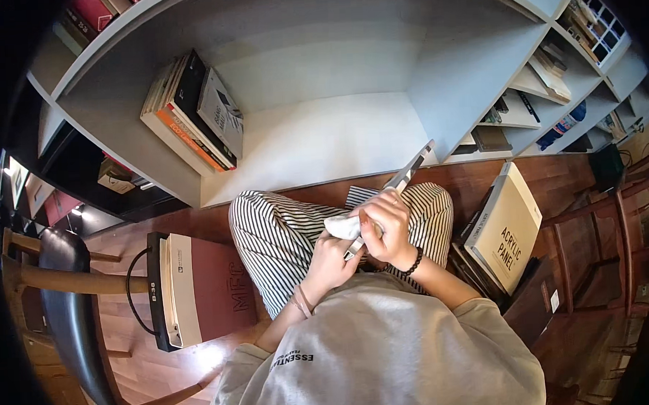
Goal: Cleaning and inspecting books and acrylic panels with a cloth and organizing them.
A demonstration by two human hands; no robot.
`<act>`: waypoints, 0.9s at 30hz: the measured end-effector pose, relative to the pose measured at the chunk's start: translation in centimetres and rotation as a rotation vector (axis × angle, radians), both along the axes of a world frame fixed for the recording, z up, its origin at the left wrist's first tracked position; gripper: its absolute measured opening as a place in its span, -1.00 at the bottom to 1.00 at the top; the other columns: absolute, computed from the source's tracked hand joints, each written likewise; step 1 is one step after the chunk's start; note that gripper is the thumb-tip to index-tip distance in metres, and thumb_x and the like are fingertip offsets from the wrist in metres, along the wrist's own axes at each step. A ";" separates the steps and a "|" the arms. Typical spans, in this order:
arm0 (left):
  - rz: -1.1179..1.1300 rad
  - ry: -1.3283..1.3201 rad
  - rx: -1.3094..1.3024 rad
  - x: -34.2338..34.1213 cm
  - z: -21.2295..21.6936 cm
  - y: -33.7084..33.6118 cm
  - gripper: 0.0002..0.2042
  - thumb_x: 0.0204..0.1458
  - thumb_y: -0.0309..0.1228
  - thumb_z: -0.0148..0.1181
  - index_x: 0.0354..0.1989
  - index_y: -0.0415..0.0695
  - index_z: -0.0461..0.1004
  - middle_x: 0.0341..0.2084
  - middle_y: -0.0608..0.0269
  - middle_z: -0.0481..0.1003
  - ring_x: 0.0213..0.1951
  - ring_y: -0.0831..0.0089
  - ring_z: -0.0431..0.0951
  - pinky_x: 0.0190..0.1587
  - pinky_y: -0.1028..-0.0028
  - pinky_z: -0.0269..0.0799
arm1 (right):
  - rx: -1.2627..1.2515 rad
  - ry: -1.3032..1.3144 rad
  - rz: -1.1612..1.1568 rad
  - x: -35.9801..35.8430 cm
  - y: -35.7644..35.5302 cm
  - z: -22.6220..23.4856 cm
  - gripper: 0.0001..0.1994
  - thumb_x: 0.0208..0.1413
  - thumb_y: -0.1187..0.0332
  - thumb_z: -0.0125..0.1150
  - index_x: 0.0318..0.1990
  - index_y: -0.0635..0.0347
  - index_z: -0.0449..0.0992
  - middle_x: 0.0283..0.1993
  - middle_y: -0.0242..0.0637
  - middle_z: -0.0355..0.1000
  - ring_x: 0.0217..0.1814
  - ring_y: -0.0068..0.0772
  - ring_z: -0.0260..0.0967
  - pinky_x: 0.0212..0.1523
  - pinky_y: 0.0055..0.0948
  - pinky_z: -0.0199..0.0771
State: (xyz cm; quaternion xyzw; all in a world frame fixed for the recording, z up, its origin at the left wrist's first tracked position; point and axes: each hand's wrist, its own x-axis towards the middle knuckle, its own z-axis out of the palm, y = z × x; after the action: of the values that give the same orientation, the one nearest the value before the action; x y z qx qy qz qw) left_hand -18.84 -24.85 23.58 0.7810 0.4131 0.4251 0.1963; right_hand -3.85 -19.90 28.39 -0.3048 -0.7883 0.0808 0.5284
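Observation:
Both of my hands meet over my lap, around a long, narrow, pale grey strip with a shiny look. It slants from my left hand up to the right, toward the shelf. My left hand is closed round its lower end. A crumpled white cloth shows between the two hands. Higher up, my right hand is wrapped round the strip, with the cloth bunched against its fingers. The strip's exact kind is not clear, and its middle is hidden by my right hand.
Ahead is a white shelf compartment with several leaning books at its left. A maroon binder box stands on the floor to my left, beside a black-padded chair. Stacked sample books and wooden chairs are to my right.

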 end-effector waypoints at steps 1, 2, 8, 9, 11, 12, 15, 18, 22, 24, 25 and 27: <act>0.002 0.000 -0.002 -0.1 0.1 -0.1 -0.73 -0.10 -0.42 0.14 -0.20 -0.24 0.51 -0.50 -0.04 0.52 -0.36 0.00 0.53 0.09 0.21 0.31 | -0.002 0.000 0.002 -0.2 -0.2 0.2 -0.86 -0.07 0.36 0.08 -0.56 0.20 0.47 -0.54 -0.25 0.42 -0.45 -0.22 0.33 -0.28 -0.28 0.24; -0.005 -0.013 -0.065 -0.3 0.3 -0.2 -0.73 -0.10 -0.42 0.14 -0.19 -0.24 0.49 -0.42 -0.07 0.51 -0.29 -0.02 0.51 0.11 0.21 0.28 | -0.007 -0.016 0.007 -0.3 -0.3 0.4 -0.87 -0.08 0.36 0.08 -0.55 0.20 0.47 -0.53 -0.25 0.43 -0.45 -0.22 0.33 -0.28 -0.27 0.24; -0.012 0.059 -0.009 -0.7 0.1 0.1 -0.57 -0.10 -0.42 0.14 0.01 -0.24 0.35 -0.02 -0.14 0.39 0.07 -0.05 0.36 0.26 0.19 0.09 | 0.028 -0.120 0.067 -1.3 -1.4 1.6 -0.88 -0.12 0.36 0.11 -0.48 0.21 0.50 -0.48 -0.27 0.45 -0.40 -0.21 0.35 -0.23 -0.28 0.29; -0.012 0.056 -0.009 -0.8 -0.3 0.2 -0.57 -0.10 -0.42 0.14 0.01 -0.24 0.35 -0.02 -0.14 0.39 0.07 -0.05 0.36 0.26 0.19 0.09 | 0.028 -0.123 0.066 -1.4 -1.5 1.8 -0.88 -0.12 0.36 0.11 -0.48 0.21 0.50 -0.48 -0.27 0.45 -0.40 -0.21 0.35 -0.23 -0.28 0.29; -0.064 0.022 -0.028 -1.1 -1.2 0.0 -0.49 -0.05 -0.38 0.13 0.12 -0.22 0.25 0.08 -0.09 0.32 0.17 0.02 0.27 0.30 0.19 0.01 | 0.050 -0.131 0.131 -1.7 -1.9 2.1 -0.86 -0.13 0.36 0.11 -0.45 0.22 0.52 -0.43 -0.25 0.46 -0.37 -0.21 0.37 -0.20 -0.28 0.31; -0.090 0.007 -0.036 -1.2 -1.4 -0.2 -0.45 -0.03 -0.35 0.12 0.18 -0.21 0.20 0.13 -0.07 0.28 0.22 0.05 0.22 0.32 0.18 -0.04 | 0.063 -0.133 0.164 -1.7 -2.0 2.2 -0.85 -0.14 0.35 0.12 -0.44 0.22 0.53 -0.41 -0.24 0.47 -0.35 -0.20 0.38 -0.18 -0.29 0.32; -0.219 -0.521 -0.401 -0.1 0.4 -1.6 -0.46 0.07 -0.33 0.07 0.23 -0.21 0.16 0.13 0.00 0.28 0.21 0.14 0.24 0.31 0.20 0.00 | -0.022 -0.047 0.143 -0.7 -0.8 1.0 -0.83 -0.10 0.35 0.10 -0.40 0.25 0.54 -0.33 -0.23 0.50 -0.26 -0.21 0.41 -0.14 -0.28 0.33; -0.335 -1.059 -0.598 0.8 1.7 -0.8 -0.47 0.13 -0.33 0.04 0.26 -0.21 0.12 0.13 0.06 0.28 0.19 0.23 0.26 0.28 0.23 0.07 | -0.052 0.001 0.138 -0.3 -0.2 0.6 -0.79 -0.05 0.35 0.07 -0.33 0.28 0.54 -0.24 -0.19 0.51 -0.16 -0.18 0.42 -0.07 -0.25 0.34; -0.393 -1.541 -0.667 0.9 4.2 1.9 -0.48 0.18 -0.39 0.04 0.29 -0.21 0.07 0.14 0.12 0.27 0.16 0.36 0.30 0.22 0.30 0.19 | -0.043 0.037 0.083 -0.8 -0.4 1.0 -0.72 0.03 0.35 0.03 -0.18 0.34 0.51 -0.09 -0.10 0.48 -0.01 -0.09 0.41 0.07 -0.19 0.31; -0.256 -1.407 -0.766 0.8 5.5 2.3 -0.49 0.18 -0.48 0.03 0.29 -0.23 0.05 0.17 0.14 0.25 0.14 0.44 0.31 0.18 0.39 0.24 | -0.068 0.089 0.002 -1.3 -1.1 1.5 -0.67 0.08 0.34 0.00 -0.07 0.38 0.46 -0.01 -0.03 0.44 0.06 -0.01 0.38 0.17 -0.15 0.26; -0.258 -1.409 -0.764 1.0 5.2 2.4 -0.49 0.18 -0.48 0.03 0.29 -0.23 0.05 0.17 0.14 0.25 0.14 0.44 0.31 0.18 0.39 0.24 | -0.066 0.086 0.002 -1.2 -1.2 1.5 -0.67 0.08 0.34 0.00 -0.07 0.38 0.46 -0.01 -0.03 0.44 0.06 -0.01 0.38 0.17 -0.15 0.26; -0.132 -1.353 -0.768 1.8 4.6 2.7 -0.54 0.18 -0.52 0.00 0.26 -0.24 0.12 0.14 0.15 0.29 0.12 0.48 0.33 0.13 0.44 0.31 | -0.065 0.075 0.014 -1.1 -1.0 1.1 -0.64 0.08 0.33 -0.01 -0.02 0.39 0.42 0.04 0.02 0.40 0.08 0.04 0.37 0.20 -0.12 0.24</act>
State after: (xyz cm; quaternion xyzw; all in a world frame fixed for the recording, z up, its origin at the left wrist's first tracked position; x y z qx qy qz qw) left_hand -17.04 -22.12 28.23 0.2521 0.2745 0.6238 0.6870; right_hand -4.90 -20.94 29.51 -0.3129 -0.7672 0.1213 0.5467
